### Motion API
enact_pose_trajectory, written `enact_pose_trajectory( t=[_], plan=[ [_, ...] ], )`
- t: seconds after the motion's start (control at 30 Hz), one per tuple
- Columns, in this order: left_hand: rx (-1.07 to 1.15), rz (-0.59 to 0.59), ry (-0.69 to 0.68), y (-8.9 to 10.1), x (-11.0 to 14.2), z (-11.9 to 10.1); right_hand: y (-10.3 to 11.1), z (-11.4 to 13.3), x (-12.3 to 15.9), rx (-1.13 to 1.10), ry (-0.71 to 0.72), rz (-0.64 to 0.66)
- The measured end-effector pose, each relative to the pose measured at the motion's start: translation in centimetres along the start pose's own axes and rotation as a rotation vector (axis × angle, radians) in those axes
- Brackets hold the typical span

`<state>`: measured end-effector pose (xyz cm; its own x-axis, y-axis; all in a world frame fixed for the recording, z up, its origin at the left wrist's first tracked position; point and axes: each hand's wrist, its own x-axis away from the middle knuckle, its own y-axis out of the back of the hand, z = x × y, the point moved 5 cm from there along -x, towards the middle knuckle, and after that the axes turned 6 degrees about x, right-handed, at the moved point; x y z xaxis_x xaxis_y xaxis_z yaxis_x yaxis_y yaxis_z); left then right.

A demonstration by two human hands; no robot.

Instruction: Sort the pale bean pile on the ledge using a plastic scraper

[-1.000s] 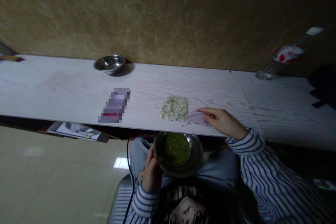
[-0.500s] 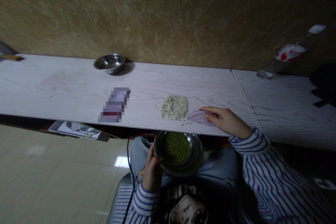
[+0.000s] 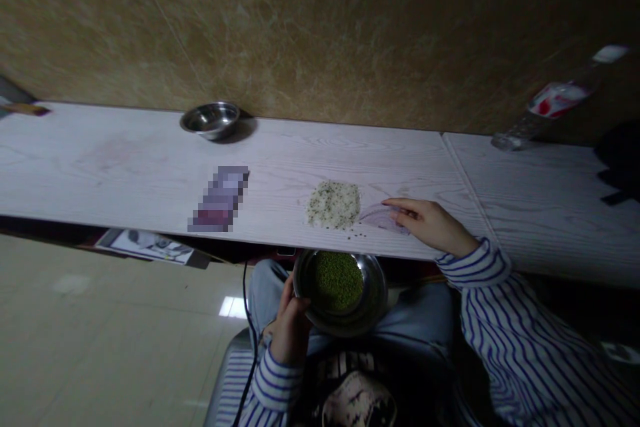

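Note:
My left hand (image 3: 292, 325) is closed on the rim of a steel bowl (image 3: 376, 290), which is over my lap just below the table's front edge. Green mung beans (image 3: 338, 280) cover the bowl's bottom. Above the table, my right hand (image 3: 431, 223) pinches a clear, purplish protractor (image 3: 383, 217) between thumb and fingers. The protractor's curved edge points left, close beside a flat patch of white rice (image 3: 334, 204) mixed with small green beans. A few loose beans lie between that patch and the table's front edge.
A second steel bowl (image 3: 211, 121) stands near the wall. Left of the rice lies a blurred-out flat object (image 3: 220, 200). A clear plastic bottle (image 3: 555, 101) stands at the right, near a dark object (image 3: 620, 160). Below the table, a black cable (image 3: 245, 307) hangs at my left.
My right hand and the protractor have shifted slightly away from the table's front edge. A few more loose beans show near the patch. My left hand and its bowl stay put.

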<state>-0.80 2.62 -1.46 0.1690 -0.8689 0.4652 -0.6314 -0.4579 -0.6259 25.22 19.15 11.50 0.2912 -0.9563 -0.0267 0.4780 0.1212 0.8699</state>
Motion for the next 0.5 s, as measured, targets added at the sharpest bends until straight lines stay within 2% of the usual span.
enact_pose_trajectory(
  t=[0.5],
  plan=[
    [0.005,0.005,-0.017,0.0,0.1,0.0,-0.6,0.7,1.3,-0.004,0.032,0.041]
  ],
)
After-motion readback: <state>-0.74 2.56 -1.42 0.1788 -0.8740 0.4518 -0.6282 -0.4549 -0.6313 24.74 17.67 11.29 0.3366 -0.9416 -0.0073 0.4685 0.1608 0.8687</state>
